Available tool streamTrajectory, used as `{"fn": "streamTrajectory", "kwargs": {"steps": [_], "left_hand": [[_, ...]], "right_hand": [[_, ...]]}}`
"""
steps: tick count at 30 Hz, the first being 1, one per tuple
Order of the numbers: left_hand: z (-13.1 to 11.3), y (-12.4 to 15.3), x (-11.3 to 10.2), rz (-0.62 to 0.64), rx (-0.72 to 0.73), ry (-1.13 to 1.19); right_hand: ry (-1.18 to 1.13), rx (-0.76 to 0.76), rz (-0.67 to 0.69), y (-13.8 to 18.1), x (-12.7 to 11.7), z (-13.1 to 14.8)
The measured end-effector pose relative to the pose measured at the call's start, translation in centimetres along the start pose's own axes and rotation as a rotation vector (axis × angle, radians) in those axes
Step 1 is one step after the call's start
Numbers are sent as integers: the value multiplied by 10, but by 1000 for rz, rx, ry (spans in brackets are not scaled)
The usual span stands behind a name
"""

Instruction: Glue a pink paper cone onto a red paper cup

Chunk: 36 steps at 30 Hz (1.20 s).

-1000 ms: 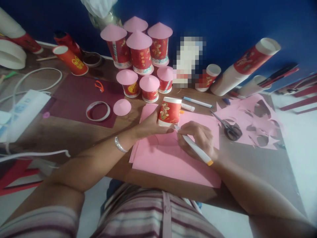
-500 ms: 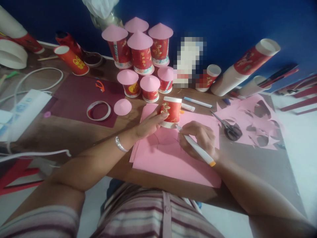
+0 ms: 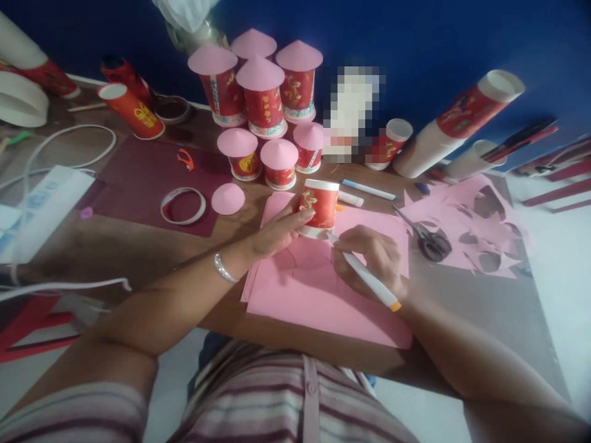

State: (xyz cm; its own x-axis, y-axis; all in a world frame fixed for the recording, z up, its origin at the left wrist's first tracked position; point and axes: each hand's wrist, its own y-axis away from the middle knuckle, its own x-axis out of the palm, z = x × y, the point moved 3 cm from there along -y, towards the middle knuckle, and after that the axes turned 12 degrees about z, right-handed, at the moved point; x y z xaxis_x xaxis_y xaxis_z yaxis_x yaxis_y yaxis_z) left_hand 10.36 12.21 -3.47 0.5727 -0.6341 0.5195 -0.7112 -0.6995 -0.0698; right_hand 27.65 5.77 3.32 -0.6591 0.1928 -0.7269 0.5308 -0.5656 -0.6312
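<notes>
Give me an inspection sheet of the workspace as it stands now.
Surface: wooden table, a maroon sheet on its left part.
Job's things: red cup stands on pink paper; pen tip at the cup's base.
Clutter: scissors, tape roll, loose pink cone, cone-topped cups, cut pink scraps.
Hands: left hand grips the red cup; right hand holds the pen.
Cables: white cables cross the left side, by a power strip.
Surroundings: blue wall behind.

Matt pink paper sheet [image 3: 318, 295], wooden table [image 3: 138, 252]
</notes>
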Motion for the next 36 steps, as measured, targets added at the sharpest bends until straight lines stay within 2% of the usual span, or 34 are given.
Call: {"fn": "streamTrajectory", "kwargs": {"steps": [12, 24, 32, 36], "left_hand": [[-2, 0, 1, -13, -9, -7], [-2, -1, 3, 29, 18, 21], [-2, -1, 1, 38, 34, 4], [-1, 0, -1, 29, 24, 7]], "right_hand": [[21, 4, 6, -1, 0, 0], [-2, 6, 29, 0, 0, 2], [-49, 53, 70, 0, -2, 4], [-91, 129, 108, 1, -1, 4]]}}
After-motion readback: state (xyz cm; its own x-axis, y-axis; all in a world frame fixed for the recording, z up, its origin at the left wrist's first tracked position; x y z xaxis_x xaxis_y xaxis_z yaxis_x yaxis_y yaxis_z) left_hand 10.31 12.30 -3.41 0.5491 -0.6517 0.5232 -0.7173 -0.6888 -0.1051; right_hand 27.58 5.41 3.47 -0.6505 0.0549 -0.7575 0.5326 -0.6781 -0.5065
